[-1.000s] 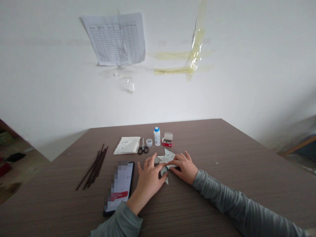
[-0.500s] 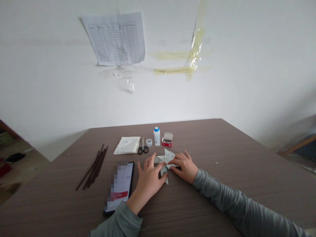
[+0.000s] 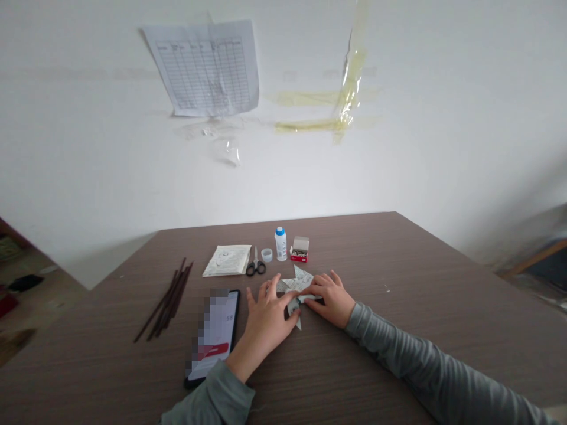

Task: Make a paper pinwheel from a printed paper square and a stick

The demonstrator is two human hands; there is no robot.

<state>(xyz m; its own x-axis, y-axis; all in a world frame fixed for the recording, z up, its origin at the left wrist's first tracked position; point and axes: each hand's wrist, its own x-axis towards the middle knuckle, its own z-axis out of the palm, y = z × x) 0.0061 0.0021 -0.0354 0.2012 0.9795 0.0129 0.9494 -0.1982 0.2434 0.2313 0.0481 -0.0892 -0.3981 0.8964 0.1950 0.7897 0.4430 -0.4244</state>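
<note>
A folded paper piece with pointed, printed flaps (image 3: 303, 278) lies on the brown table between my hands. My left hand (image 3: 269, 314) pinches its near left side between thumb and index finger, with the other fingers raised. From the right, my right hand (image 3: 331, 300) grips the paper's right side with thumb and fingertips. A small dark green spot shows at its middle, between my fingertips. Parts of the paper are hidden under my fingers.
Beyond my hands on the table (image 3: 425, 330) stand a blue-capped bottle (image 3: 281, 245), a small clear cup (image 3: 266, 255), black scissors (image 3: 256, 267), a red box (image 3: 300, 250) and folded paper sheets (image 3: 227, 260). Brown sticks (image 3: 167, 304) and a phone (image 3: 215, 336) lie left.
</note>
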